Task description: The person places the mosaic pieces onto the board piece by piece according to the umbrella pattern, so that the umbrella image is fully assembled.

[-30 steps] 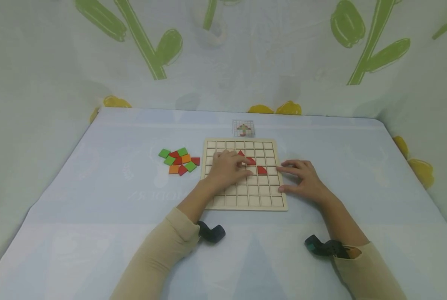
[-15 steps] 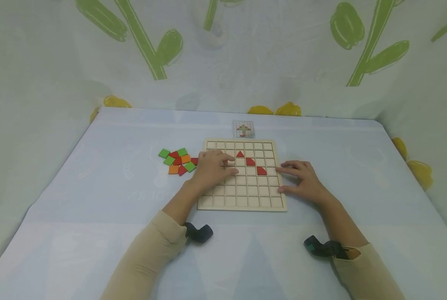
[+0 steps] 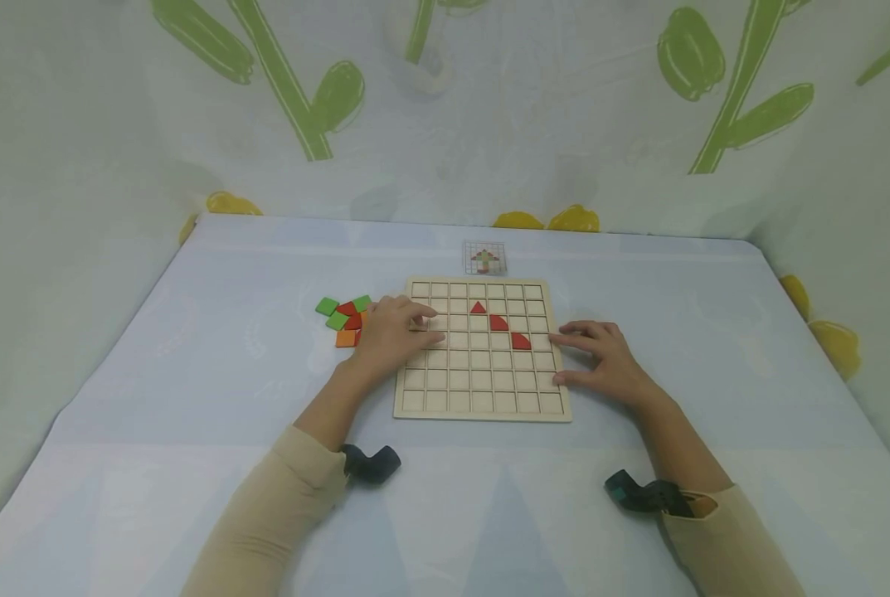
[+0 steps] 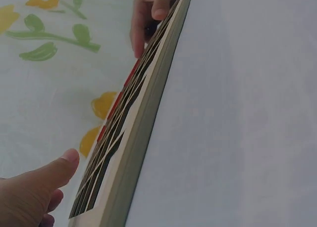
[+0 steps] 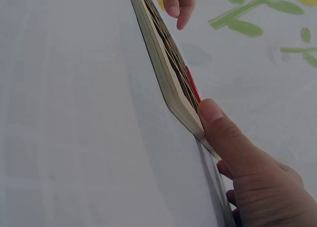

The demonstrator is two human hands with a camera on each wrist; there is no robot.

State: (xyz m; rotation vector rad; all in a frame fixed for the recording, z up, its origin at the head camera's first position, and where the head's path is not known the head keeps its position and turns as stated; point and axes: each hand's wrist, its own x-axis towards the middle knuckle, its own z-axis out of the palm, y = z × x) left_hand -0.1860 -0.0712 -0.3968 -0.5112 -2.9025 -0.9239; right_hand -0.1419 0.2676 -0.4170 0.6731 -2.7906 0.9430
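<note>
A wooden grid board lies flat in the middle of the table. In its cells sit a red triangle tile and two red tiles with one rounded corner, one near the middle and one lower right. My left hand hovers over the board's left edge, thumb and fingers apart with nothing between them. It partly hides the loose tiles in green, red and orange. My right hand rests its fingertips at the board's right edge; in the right wrist view its thumb touches the rim.
Behind the board lies a small pattern card showing a coloured figure on a grid. The loose tiles lie left of the board on a pale table. A white curtain-like backdrop with printed plants rises behind the table.
My left hand has moved left from the board's middle to its left edge, uncovering the red triangle and the board's cells. The right hand has stayed at the right edge.
</note>
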